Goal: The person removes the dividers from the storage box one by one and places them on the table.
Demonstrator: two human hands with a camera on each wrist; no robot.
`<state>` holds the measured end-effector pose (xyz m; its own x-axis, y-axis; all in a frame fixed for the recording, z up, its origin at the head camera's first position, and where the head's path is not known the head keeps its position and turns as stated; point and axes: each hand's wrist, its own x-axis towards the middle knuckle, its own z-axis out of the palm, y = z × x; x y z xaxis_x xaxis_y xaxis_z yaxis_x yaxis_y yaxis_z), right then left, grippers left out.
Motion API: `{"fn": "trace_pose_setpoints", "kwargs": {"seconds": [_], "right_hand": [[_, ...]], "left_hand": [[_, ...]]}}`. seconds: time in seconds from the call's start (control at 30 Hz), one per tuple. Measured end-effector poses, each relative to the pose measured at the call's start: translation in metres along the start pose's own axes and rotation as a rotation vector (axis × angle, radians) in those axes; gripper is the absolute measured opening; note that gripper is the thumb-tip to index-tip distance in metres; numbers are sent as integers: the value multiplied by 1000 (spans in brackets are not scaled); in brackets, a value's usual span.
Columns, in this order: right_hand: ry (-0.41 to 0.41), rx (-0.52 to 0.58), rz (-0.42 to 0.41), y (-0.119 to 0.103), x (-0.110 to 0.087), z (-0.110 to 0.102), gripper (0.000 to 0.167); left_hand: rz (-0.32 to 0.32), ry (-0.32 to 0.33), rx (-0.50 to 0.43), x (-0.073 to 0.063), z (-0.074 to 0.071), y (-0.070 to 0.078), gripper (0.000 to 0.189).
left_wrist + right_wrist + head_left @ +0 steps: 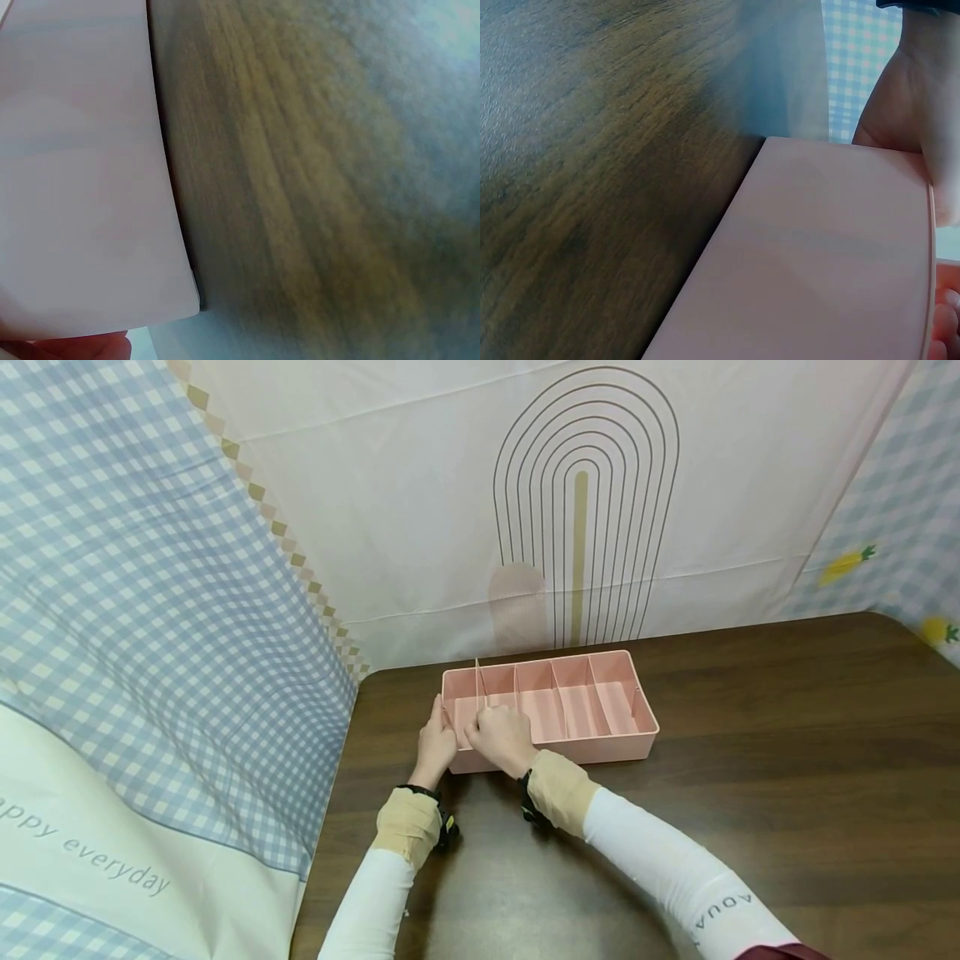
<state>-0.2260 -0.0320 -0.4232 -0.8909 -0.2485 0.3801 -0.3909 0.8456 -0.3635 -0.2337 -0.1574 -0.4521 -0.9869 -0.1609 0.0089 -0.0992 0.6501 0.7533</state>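
Observation:
A pink divided box [573, 750] sits on the table, split into several compartments by thin pink dividers. The leftmost divider [480, 681] stands tilted, its far end poking above the back rim. My right hand [501, 737] is over the front rim with fingers curled, gripping that divider's near end, which the hand hides. At the left end of the box, my left hand [437, 747] holds the side wall near the front corner. In the right wrist view, the box's front wall [802, 247] fills the middle, with curled right fingertips [945, 322] beyond the rim.
The dark wooden table [765, 760] extends far to the right of the box and in front of it. Behind hangs a pale cloth with printed arches [420, 527]; a blue checked cloth [187, 610] hangs along the left edge.

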Motion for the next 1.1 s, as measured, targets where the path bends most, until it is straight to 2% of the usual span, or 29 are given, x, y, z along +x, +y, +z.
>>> {"fn": "trace_pose_setpoints", "kwargs": {"seconds": [0.87,1.1], "right_hand": [[8,-1,13,-2,3,-5,40],[19,17,8,-3,4,-9,41]], "left_hand": [[-5,9,8,0,0,1,47],[-30,-6,-1,-1,-1,2,51]]}}
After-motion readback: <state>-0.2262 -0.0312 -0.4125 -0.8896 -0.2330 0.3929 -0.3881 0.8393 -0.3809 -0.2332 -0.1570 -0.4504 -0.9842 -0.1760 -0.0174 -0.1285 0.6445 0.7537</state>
